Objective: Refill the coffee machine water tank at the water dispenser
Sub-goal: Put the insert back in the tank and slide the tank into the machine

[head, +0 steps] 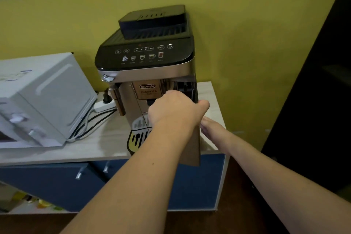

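Note:
A silver and black coffee machine [146,57] stands on a light wooden counter [85,148] against a yellow wall. Its water tank [191,150], with a silver front panel, sits on the machine's right side and is slid forward, so its lower end overhangs the counter edge. My left hand [176,108] is closed around the top front of the tank. My right hand [209,125] lies with fingers stretched flat along the tank's right side, partly hidden behind it. No water dispenser is in view.
A white microwave [43,97] fills the counter's left part. A white power strip [103,105] with a black plug and several cables lies between it and the machine. Blue cabinet doors [47,182] with metal handles are below. A dark tall surface [313,100] stands at the right.

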